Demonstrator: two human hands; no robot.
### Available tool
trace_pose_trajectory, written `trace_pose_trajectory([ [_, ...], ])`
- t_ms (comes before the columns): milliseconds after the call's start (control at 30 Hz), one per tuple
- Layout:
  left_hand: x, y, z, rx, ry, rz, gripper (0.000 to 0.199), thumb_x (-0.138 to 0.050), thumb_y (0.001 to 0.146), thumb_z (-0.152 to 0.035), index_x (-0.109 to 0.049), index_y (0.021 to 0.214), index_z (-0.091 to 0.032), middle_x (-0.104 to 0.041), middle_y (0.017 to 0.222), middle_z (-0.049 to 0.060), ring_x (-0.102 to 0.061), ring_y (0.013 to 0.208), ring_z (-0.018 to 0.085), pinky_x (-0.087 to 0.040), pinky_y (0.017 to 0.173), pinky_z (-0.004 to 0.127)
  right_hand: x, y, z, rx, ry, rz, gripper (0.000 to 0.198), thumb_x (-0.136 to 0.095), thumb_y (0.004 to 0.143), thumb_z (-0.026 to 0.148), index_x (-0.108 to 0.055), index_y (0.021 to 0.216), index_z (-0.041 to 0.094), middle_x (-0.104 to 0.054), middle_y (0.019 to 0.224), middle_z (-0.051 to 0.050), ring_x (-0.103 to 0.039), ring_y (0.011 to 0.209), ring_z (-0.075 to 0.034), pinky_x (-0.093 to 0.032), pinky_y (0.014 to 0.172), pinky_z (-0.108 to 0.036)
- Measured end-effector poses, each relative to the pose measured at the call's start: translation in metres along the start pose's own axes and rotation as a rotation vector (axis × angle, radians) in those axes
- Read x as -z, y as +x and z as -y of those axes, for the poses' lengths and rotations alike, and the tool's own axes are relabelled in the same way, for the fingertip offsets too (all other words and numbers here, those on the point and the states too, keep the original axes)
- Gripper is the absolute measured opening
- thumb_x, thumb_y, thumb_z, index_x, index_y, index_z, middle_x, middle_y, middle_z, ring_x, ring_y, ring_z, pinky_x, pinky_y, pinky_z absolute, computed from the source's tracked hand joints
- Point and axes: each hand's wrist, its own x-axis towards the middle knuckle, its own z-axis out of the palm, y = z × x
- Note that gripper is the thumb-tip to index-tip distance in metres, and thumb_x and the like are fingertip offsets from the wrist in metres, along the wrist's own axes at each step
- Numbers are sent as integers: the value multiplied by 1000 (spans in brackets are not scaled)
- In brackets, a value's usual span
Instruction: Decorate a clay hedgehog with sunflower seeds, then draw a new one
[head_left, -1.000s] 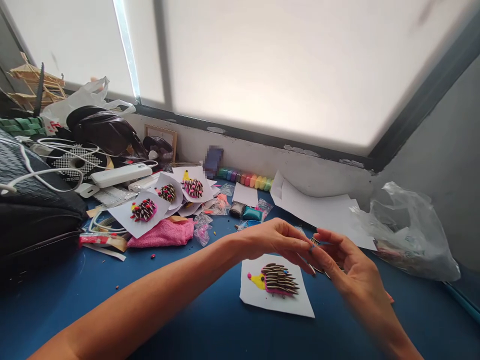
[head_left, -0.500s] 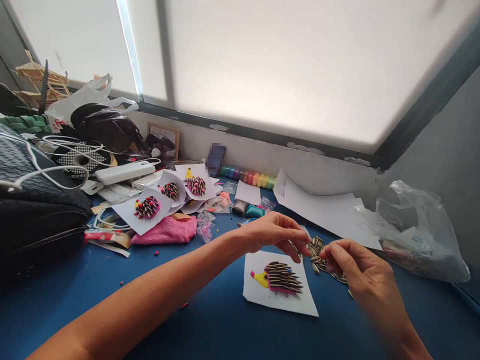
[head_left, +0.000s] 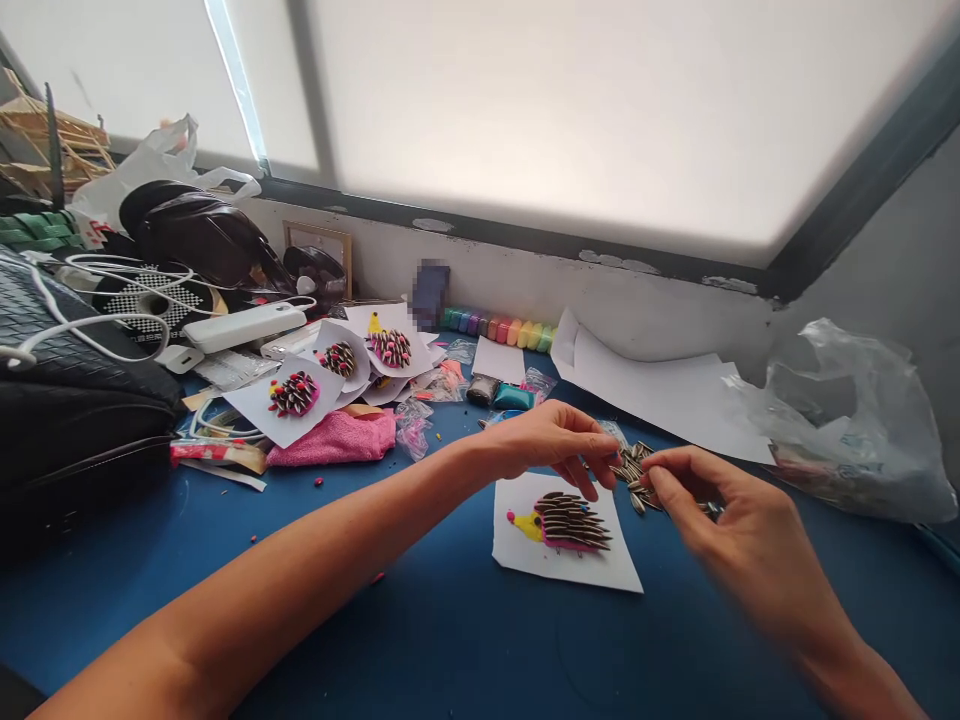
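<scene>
My left hand (head_left: 564, 442) hovers above the top edge of a white paper square, its thumb and forefinger pinched; a tiny bluish speck shows at their tips, too small to name. Beside it on the right, my right hand (head_left: 731, 515) also pinches thumb and forefinger, and what lies between them cannot be made out. On the paper square (head_left: 525, 555) sits a clay hedgehog (head_left: 574, 522) with a yellow face, pink nose and body, rows of sunflower seeds as spines and a small blue dot. A pile of striped sunflower seeds (head_left: 636, 468) lies behind the hands, partly covered by them.
Several finished seed hedgehogs on paper (head_left: 294, 394) lie at left, by a pink cloth (head_left: 330, 440). Clay packs (head_left: 515, 397) and a coloured clay row (head_left: 510, 331) stand at the back. A plastic bag (head_left: 862, 430) is at right, a black bag (head_left: 75, 400) at far left.
The view has tipped down slightly, so the table things appear higher. Both hands keep their pinch, and the right fingertips stay close to the left ones. The hedgehog looks the same.
</scene>
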Motion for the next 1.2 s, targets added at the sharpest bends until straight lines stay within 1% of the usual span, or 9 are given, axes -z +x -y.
trace_pose_trajectory([
  [133,-1,1,3,-19,15,24,53,-72,72,-64,-66,83,-12,-69,75,4,-68,65,13,-54,72,30,-4,-3,5,-16,140,-2,30,-64,79,51,-72,88,24,-74,78,-3,-67,72,-21,-50,66,-32],
  [267,-2,-1,3,-41,62,39,54,-70,73,-65,-67,84,-12,-69,78,4,-66,63,11,-54,73,28,-10,-6,6,25,156,22,28,-66,80,49,-72,90,24,-73,77,-2,-64,65,-19,-49,64,-32],
  [500,-2,-1,3,-64,115,70,56,-67,74,-67,-68,85,-12,-69,79,4,-66,66,11,-54,72,28,-15,-8,6,81,15,-89,22,-63,82,47,-67,80,25,-65,67,0,-57,54,-16,-44,56,-32],
  [667,-3,-2,2,-53,126,71,57,-67,73,-68,-68,85,-12,-70,80,5,-67,67,12,-54,71,27,-16,-7,7,85,57,-93,29,-62,82,52,-69,86,24,-70,76,-3,-62,60,-18,-48,58,-32],
  [800,-2,-5,-4,0,259,83,46,-60,86,-58,-71,94,-13,-72,87,6,-68,67,11,-50,65,23,-15,-7,9,61,76,-116,29,-64,79,52,-68,88,24,-71,76,-3,-64,62,-19,-49,61,-32],
  [900,3,-7,-9,31,360,18,32,-55,93,-41,-71,96,-13,-73,90,6,-66,63,9,-50,66,23,-14,-6,8,49,55,25,27,-62,80,51,-68,85,25,-70,72,-2,-62,59,-18,-48,55,-30],
  [1000,8,-8,-12,4,363,-73,27,-56,91,-35,-70,93,-11,-72,90,7,-66,62,10,-53,67,25,-15,-5,6,62,-10,223,25,-60,80,49,-68,82,26,-70,70,-2,-61,57,-18,-44,50,-30],
  [1100,11,-8,-13,-8,341,-87,27,-58,90,-36,-68,89,-11,-72,90,8,-66,64,11,-53,67,26,-17,-5,4,78,-122,290,23,-58,80,48,-67,77,27,-68,65,-1,-59,55,-18,-42,50,-30],
  [1200,9,-8,-13,-8,342,-50,26,-59,90,-35,-67,88,-11,-72,87,7,-67,64,11,-53,67,26,-20,-6,1,83,-205,318,23,-55,81,47,-67,74,28,-67,63,1,-59,54,-19,-41,51,-30],
])
